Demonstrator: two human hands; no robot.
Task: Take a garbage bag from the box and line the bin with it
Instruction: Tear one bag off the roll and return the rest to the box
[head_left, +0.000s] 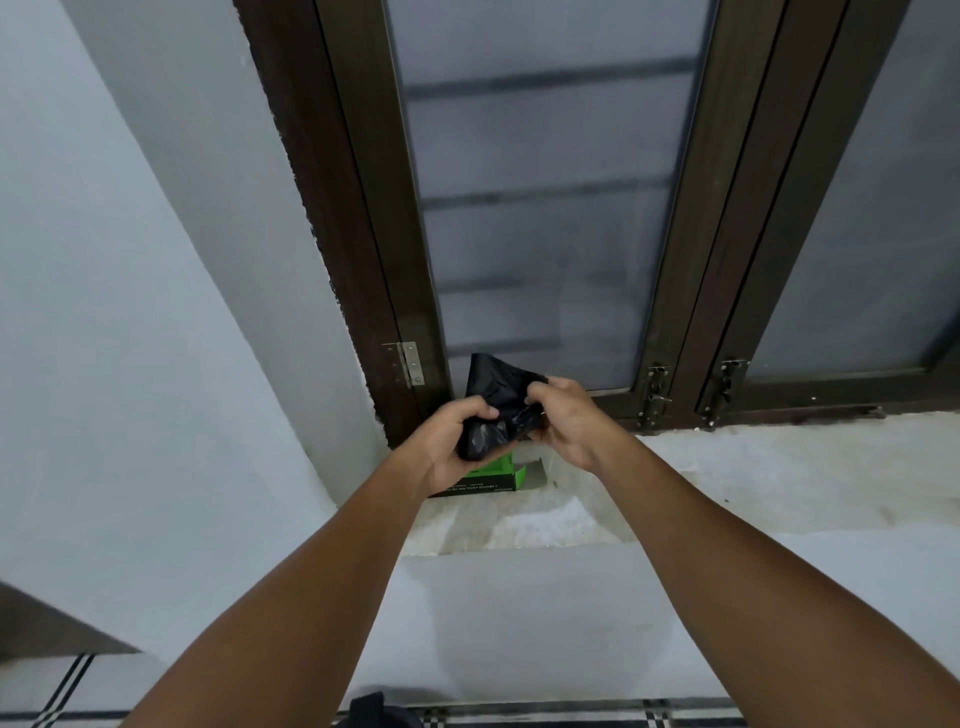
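A folded black garbage bag (497, 395) is held up between both hands above the window ledge. My left hand (453, 442) grips its lower bunched end, fingers curled round the plastic. My right hand (563, 420) pinches the bag's right side, and a loose flap of it sticks up above the hands. Directly below them a green and black box (501, 474) lies on the ledge with its end flap open, partly hidden by my left hand. No bin can be made out for certain.
The pale stone ledge (727, 483) runs to the right in front of dark-framed frosted windows (545, 208). White walls stand at left and below the ledge. A dark object (376, 711) shows at the bottom edge over a checked floor.
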